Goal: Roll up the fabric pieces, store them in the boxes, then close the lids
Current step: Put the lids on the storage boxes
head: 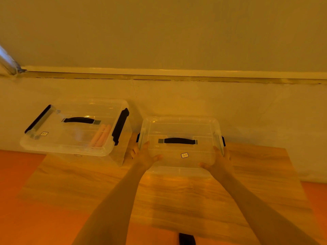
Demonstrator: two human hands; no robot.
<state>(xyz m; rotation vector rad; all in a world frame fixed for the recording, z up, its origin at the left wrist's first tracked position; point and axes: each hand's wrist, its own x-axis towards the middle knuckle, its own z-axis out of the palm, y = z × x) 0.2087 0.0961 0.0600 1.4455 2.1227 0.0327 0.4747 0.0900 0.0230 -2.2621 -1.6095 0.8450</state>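
Two clear plastic boxes with black handles stand on a wooden table (88,183). The left box (58,144) has its lid on; a pale pink roll of fabric (101,136) shows through it near the right end. Its right black clasp (120,126) is down and its left clasp (38,118) sticks out. The right box (180,128) sits in front of me with its lid on top. My left hand (144,154) grips the lid's front left edge, thumb on top. My right hand (219,159) grips the front right edge the same way.
A pale wall with a white ledge (159,71) runs behind the table. Orange floor (17,191) lies to the left and right of the table. A metal pole (8,61) leans at the far left. A dark object (186,238) sits at the bottom edge.
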